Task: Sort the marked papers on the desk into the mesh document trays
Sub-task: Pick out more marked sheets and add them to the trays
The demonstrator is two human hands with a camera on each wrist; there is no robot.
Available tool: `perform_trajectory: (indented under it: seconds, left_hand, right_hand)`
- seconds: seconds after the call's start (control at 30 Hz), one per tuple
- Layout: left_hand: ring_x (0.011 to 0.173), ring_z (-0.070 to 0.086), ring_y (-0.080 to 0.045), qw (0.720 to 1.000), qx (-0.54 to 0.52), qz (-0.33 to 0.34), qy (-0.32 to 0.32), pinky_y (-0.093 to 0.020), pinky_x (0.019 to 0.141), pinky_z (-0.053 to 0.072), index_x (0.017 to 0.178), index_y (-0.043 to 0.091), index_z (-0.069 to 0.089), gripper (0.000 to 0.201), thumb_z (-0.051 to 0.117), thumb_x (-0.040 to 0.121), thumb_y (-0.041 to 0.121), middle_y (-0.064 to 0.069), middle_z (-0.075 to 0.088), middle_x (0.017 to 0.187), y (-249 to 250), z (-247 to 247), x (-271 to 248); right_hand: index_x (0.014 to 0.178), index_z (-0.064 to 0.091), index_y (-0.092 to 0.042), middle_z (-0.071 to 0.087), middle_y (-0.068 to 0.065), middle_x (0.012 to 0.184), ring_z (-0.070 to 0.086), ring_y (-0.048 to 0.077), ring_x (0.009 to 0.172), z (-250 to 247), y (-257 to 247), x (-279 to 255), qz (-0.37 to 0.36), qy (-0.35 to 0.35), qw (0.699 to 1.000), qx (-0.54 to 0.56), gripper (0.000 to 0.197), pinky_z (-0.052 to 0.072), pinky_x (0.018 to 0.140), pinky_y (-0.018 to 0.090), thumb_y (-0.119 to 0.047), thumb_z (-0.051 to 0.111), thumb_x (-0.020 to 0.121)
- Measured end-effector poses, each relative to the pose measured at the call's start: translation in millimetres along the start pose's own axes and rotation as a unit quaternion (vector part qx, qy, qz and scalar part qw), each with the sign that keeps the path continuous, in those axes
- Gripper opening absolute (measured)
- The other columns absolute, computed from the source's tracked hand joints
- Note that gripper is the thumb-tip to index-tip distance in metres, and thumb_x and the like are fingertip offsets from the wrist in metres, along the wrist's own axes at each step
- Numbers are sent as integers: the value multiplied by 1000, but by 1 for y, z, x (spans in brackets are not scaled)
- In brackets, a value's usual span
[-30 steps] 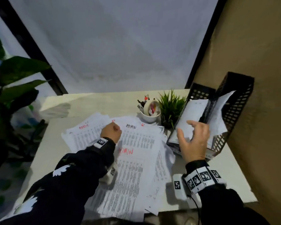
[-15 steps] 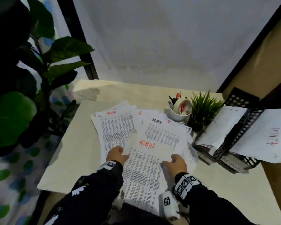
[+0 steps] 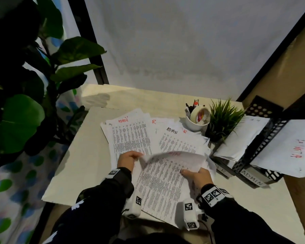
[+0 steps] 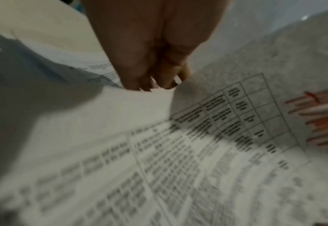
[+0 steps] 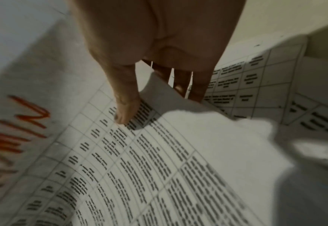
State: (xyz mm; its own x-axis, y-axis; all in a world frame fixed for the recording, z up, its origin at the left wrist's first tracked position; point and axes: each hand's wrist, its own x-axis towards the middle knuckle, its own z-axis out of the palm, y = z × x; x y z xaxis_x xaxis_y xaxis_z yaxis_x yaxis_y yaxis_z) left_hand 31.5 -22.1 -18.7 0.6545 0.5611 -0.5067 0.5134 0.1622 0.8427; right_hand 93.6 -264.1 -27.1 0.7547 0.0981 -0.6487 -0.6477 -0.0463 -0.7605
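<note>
A printed sheet marked ADMIN in red is lifted off the paper pile, its far edge curling up. My left hand pinches its left edge. My right hand grips its right edge, thumb on top and fingers beneath. More marked sheets lie spread on the desk behind, one headed ADMIN in black. The black mesh trays stand at the right, labelled R and ADMIN, with papers inside; one sheet droops over the ADMIN tray.
A white cup with pens and a tape roll and a small potted grass plant stand behind the papers. A big leafy plant fills the left. A brown wall is close on the right.
My right hand came from the trays to the pile. Both hands then took hold of the red ADMIN sheet and raised it, bending its top edge up.
</note>
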Motion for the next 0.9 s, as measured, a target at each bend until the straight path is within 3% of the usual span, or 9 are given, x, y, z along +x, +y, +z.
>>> perform_trajectory:
  seconds: [0.1, 0.2, 0.3, 0.37, 0.47, 0.53, 0.67, 0.77, 0.9]
  left_hand:
    - [109, 54, -36, 963, 210, -8, 167, -39, 96, 43, 105, 11, 65, 25, 54, 83, 8, -18, 56, 119, -1, -16, 11]
    - [118, 46, -41, 952, 231, -97, 178, -45, 100, 38, 127, 5, 43, 64, 71, 75, 31, -22, 43, 130, -6, -33, 18]
    - [116, 53, -38, 967, 176, -78, 169, -38, 97, 42, 122, -3, 48, 60, 75, 74, 20, -23, 54, 126, -7, -45, 23]
    - [108, 59, -37, 962, 201, -51, 176, -34, 89, 44, 110, -2, 59, 40, 72, 76, 15, -20, 64, 113, -6, -51, 22]
    - [76, 52, -31, 961, 212, -12, 177, -28, 69, 35, 75, 7, 59, 7, 63, 81, 8, -19, 58, 80, -5, -59, 21]
    - [70, 40, -25, 959, 213, 2, 185, -27, 66, 29, 65, 10, 51, 19, 53, 83, 4, -16, 47, 70, -8, -64, 20]
    - [74, 48, -24, 949, 224, 90, 204, -26, 66, 34, 88, -3, 65, 20, 47, 90, 2, -21, 63, 82, -8, -73, 8]
    - [72, 50, -22, 959, 139, 145, 199, -24, 54, 36, 82, -1, 62, 12, 54, 88, 4, -14, 60, 74, -2, -75, 1]
    - [82, 58, -19, 983, 52, 162, 74, -15, 67, 47, 89, 6, 66, 11, 61, 83, -1, -9, 66, 90, 11, -60, -5]
  right_hand:
    - [96, 67, 3, 72, 23, 96, 66, 41, 96, 1, -1, -4, 3, -18, 1000, 10, 37, 51, 91, 48, 18, 69, 63]
    - [98, 66, 3, 71, 18, 89, 65, 32, 85, -4, -6, -9, -2, -19, 1000, -13, 37, 55, 75, 34, 22, 63, 66]
    - [81, 66, 5, 65, 3, 52, 54, 21, 59, -5, -12, -16, -23, -14, 999, -42, 24, 45, 45, 16, 24, 61, 69]
    - [66, 64, 2, 57, -2, 38, 49, 20, 52, -5, -10, -14, -42, -2, 998, -45, 27, 39, 39, 11, 28, 58, 68]
    - [64, 63, -1, 57, -1, 40, 51, 17, 49, -6, -8, -12, -41, 6, 998, -48, 29, 37, 39, 9, 28, 59, 66]
    - [66, 63, 0, 57, 1, 45, 52, 13, 47, -8, -9, -14, -48, -4, 998, -47, 28, 38, 40, 9, 28, 59, 65]
    - [63, 64, 0, 60, -2, 44, 57, 16, 51, -10, -8, -8, -52, -24, 997, -55, 27, 43, 44, 10, 28, 62, 63]
    - [68, 66, 1, 62, 7, 57, 56, 21, 61, -8, -11, -2, -35, -24, 996, -78, 20, 45, 54, 19, 21, 65, 66]
    - [79, 72, 1, 70, 2, 55, 64, 20, 60, -6, -13, 11, -23, -15, 999, -39, 24, 50, 55, 21, 18, 70, 62]
